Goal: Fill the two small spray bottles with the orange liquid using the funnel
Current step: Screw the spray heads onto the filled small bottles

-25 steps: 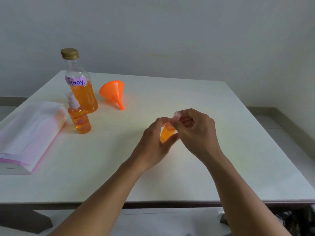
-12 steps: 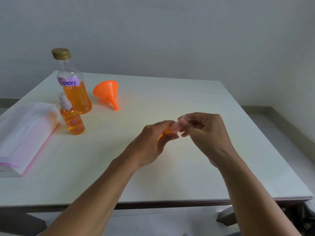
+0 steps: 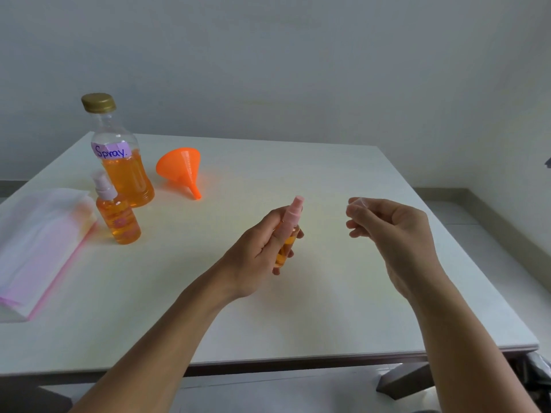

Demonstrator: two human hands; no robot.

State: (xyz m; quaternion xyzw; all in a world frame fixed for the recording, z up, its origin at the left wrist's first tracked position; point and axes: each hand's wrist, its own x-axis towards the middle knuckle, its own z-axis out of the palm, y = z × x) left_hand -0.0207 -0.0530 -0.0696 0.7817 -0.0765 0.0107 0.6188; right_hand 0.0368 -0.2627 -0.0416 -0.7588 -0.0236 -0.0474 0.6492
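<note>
Head: left hand (image 3: 255, 249) grips spray bottle (image 3: 288, 226), right hand (image 3: 396, 234) pinches cap (image 3: 356, 201).

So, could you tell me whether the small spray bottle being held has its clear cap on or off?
Off: the spray bottle in the left hand shows its bare nozzle; the right hand pinches the clear cap.

We note white surface (image 3: 298, 308). Far left: big capped bottle (image 3: 122, 165) marked "Spray", upright, orange liquid inside. Small spray bottle (image 3: 117, 219) upright just before it. Orange funnel (image 3: 180, 168) on side, beside them. White-pink folded sheets (image 3: 38, 245) at left edge.
</note>
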